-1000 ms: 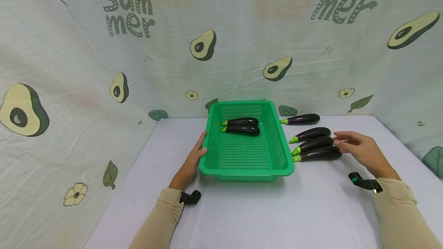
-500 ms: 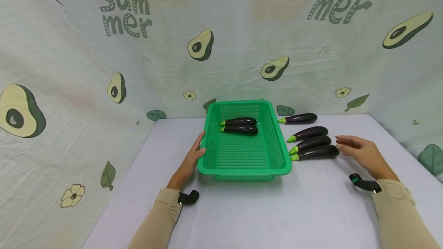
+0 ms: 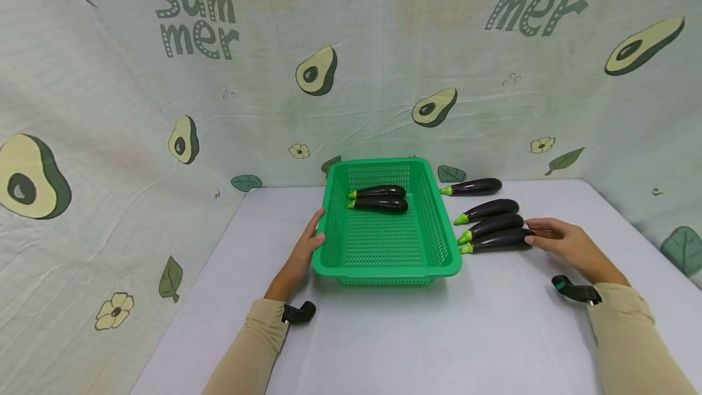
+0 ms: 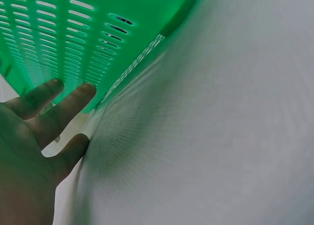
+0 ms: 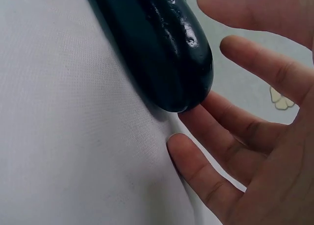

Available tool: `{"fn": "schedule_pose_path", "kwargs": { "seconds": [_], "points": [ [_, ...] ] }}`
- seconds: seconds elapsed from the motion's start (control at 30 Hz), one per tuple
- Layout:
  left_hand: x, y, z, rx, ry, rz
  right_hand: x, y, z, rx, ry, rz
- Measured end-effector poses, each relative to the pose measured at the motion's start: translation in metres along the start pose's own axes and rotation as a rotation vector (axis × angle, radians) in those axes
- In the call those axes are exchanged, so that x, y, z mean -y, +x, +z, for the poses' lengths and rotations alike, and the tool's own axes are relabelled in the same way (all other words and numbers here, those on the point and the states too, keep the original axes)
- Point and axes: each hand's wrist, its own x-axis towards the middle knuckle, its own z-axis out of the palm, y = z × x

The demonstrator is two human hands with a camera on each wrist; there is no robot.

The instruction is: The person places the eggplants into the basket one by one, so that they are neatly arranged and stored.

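Note:
The green plastic basket (image 3: 386,273) stands on the white table with two dark purple eggplants (image 3: 378,205) side by side in it. Along its left side lies my left hand (image 3: 298,258); in the left wrist view the straight fingers (image 4: 73,105) rest against the slotted outer wall. To the right of the basket, three more eggplants form a group. My right hand (image 3: 573,247) is at the rounded end of the nearest eggplant (image 3: 501,240). In the right wrist view its fingers (image 5: 196,168) are spread around that eggplant's tip (image 5: 171,78), not closed on it.
Another eggplant (image 3: 473,187) lies alone behind the group, by the basket's back right corner. Behind the white table (image 3: 439,340) hangs a pale cloth (image 3: 373,120) with avocado prints. A black wrist camera (image 3: 576,288) is strapped on each wrist.
My right hand drew back slightly from the eggplants, then moved in to the end of the nearest one. The left hand stays at the basket. The view has shifted slightly.

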Motion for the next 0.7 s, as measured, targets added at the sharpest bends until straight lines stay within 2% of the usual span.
{"fn": "schedule_pose_path", "kwargs": {
  "seconds": [0.17,0.43,0.7],
  "points": [
    [-0.0002,0.0011,-0.0003,0.003,-0.020,0.008,0.0001,0.0038,0.0010,0.018,-0.020,-0.008],
    [0.0018,0.0011,-0.0012,-0.010,0.020,0.001,0.0009,0.0051,0.0044,0.040,-0.052,-0.023],
    [0.0009,0.0012,0.0001,0.001,0.010,0.023,0.0033,0.0045,0.0073,0.066,-0.057,0.006]
  ]
}}
